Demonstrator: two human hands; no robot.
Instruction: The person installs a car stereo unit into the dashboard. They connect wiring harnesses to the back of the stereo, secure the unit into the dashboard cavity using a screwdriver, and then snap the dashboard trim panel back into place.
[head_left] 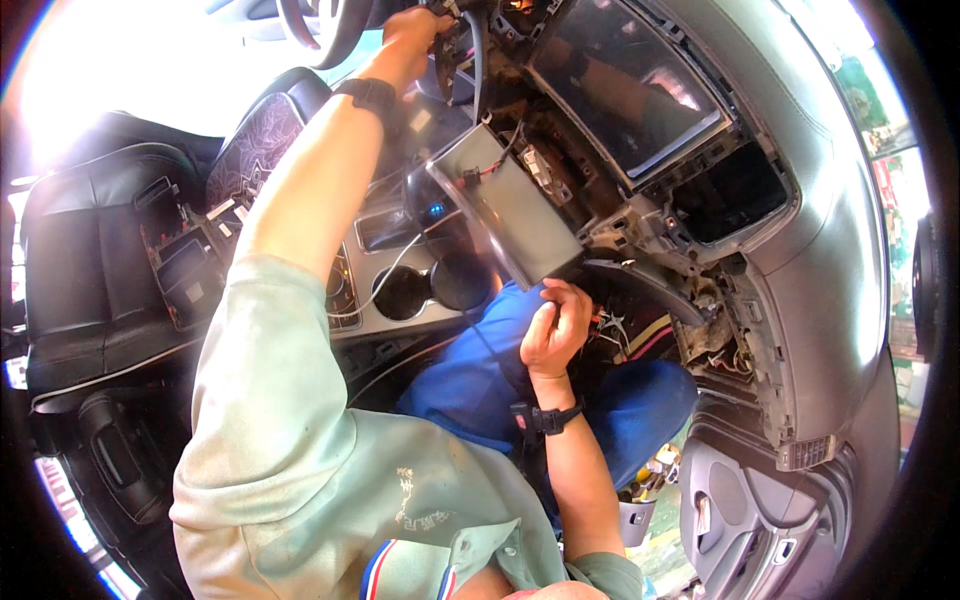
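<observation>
My left arm stretches far across to the steering wheel side, where my left hand (418,28) is closed at dark plastic trim (478,60). What its fingers hold is hard to see. Just under the lower corner of a grey, flat-faced box-like unit (515,205), my right hand (560,330) has its fingers curled and thumb folded in. Whether it grips that corner or something small is hidden. The unit sits tilted before the opened dashboard, with a red and black wire plug (472,178) near its upper end.
A large dark screen (630,85) fills the dashboard's upper part, beside an open cavity (730,195). Loose wires (640,340) hang above my knees. The console has cup holders (402,292) and a white cable (385,275). A steering wheel (335,35) and black seat (105,240) lie left.
</observation>
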